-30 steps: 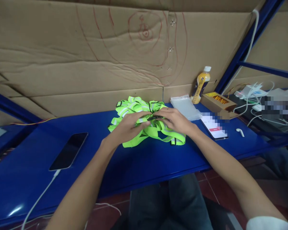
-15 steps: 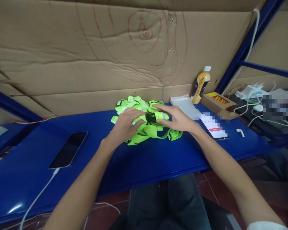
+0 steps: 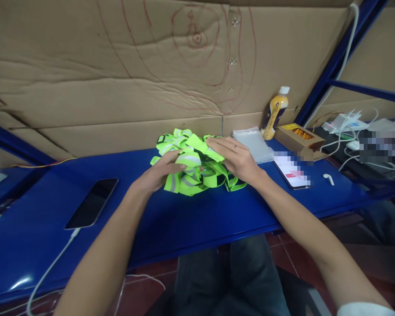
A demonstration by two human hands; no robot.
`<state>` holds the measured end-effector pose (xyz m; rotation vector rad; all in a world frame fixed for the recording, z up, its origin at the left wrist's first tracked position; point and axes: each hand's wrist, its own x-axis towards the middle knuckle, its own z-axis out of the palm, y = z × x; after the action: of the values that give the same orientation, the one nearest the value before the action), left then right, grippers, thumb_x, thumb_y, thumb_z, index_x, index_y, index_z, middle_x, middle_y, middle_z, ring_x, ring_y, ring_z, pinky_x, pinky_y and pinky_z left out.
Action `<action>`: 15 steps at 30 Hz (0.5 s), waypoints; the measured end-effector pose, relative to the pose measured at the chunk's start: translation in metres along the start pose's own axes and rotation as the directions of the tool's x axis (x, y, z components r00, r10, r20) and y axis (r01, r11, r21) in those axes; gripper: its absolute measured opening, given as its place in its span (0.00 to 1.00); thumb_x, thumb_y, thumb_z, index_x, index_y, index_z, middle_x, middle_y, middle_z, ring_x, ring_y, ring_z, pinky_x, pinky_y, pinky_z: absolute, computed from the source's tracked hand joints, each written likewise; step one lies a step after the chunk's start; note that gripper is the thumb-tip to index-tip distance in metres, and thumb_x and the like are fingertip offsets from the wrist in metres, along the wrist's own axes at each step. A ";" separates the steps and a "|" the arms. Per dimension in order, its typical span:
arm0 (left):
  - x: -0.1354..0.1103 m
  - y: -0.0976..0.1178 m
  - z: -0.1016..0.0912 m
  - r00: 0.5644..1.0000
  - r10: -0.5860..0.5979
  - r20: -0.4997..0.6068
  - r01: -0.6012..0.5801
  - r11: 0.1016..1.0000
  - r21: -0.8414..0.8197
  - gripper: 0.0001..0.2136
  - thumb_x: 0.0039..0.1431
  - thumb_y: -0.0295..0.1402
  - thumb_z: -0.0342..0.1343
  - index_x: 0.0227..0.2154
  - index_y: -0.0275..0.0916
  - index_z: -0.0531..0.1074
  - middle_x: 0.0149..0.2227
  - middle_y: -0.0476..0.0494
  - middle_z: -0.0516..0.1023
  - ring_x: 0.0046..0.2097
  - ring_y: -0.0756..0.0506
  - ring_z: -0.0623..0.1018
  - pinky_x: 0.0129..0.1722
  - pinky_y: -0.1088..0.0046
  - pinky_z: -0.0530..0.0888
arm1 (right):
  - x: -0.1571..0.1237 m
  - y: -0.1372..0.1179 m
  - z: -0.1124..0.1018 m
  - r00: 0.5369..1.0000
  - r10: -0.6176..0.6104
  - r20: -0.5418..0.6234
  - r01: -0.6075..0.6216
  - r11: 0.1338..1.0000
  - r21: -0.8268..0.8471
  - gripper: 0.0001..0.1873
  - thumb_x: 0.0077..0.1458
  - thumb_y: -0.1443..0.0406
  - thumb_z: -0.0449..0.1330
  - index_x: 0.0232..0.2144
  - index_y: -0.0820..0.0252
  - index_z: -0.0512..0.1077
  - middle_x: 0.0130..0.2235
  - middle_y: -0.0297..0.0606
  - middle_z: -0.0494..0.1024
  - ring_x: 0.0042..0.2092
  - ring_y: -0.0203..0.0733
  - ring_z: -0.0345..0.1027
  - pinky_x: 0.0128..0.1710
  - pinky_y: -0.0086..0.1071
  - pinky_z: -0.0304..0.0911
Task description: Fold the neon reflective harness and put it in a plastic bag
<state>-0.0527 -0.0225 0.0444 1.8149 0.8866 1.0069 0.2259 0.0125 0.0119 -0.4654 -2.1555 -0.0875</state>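
A bundle of neon-green reflective straps (image 3: 191, 173) with grey bands lies bunched on the blue table (image 3: 184, 219), in front of the cardboard wall. My left hand (image 3: 156, 173) presses on the bundle's left side, fingers wrapped over a folded strap. My right hand (image 3: 233, 158) grips the bundle from the right, fingers over its top. A further heap of the same green straps (image 3: 171, 138) sits just behind.
A dark phone (image 3: 92, 202) on a white cable lies at the left. To the right are clear plastic bags (image 3: 253, 142), a yellow drink bottle (image 3: 276, 112), a small cardboard box (image 3: 298, 137), a lit phone (image 3: 291, 171) and a white earbud (image 3: 329, 178).
The straps have been gathered from a spread-out shape into a tighter bunch. Both hands shifted slightly left and closed in around it.
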 end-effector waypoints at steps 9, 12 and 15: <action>0.003 0.007 0.013 0.988 0.030 -0.150 -0.016 0.996 0.093 0.20 0.56 0.48 0.74 0.42 0.38 0.81 0.39 0.44 0.84 0.36 0.44 0.80 0.36 0.70 0.77 | 0.012 -0.015 0.003 0.995 0.101 0.029 -0.104 0.982 0.159 0.31 0.68 0.53 0.67 0.68 0.55 0.71 0.67 0.52 0.76 0.67 0.55 0.72 0.67 0.55 0.68; 0.002 0.006 0.011 0.979 0.183 -0.086 -0.144 0.929 0.341 0.16 0.62 0.47 0.71 0.41 0.39 0.81 0.39 0.45 0.84 0.40 0.43 0.79 0.40 0.70 0.75 | 0.015 -0.012 -0.001 0.975 0.219 0.046 -0.224 0.955 0.195 0.27 0.68 0.51 0.67 0.62 0.57 0.75 0.61 0.50 0.81 0.61 0.54 0.77 0.62 0.48 0.71; 0.001 0.001 0.015 0.943 0.329 -0.051 -0.256 0.814 0.521 0.15 0.67 0.48 0.66 0.37 0.40 0.80 0.35 0.45 0.82 0.36 0.44 0.78 0.39 0.68 0.73 | 0.014 -0.006 -0.004 0.946 0.286 0.150 -0.314 0.924 0.217 0.22 0.67 0.51 0.67 0.54 0.59 0.79 0.48 0.44 0.87 0.43 0.48 0.81 0.44 0.38 0.74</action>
<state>-0.0388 -0.0276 0.0411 2.4121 1.0502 1.1802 0.2199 0.0102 0.0260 -0.6671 -2.1449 0.3752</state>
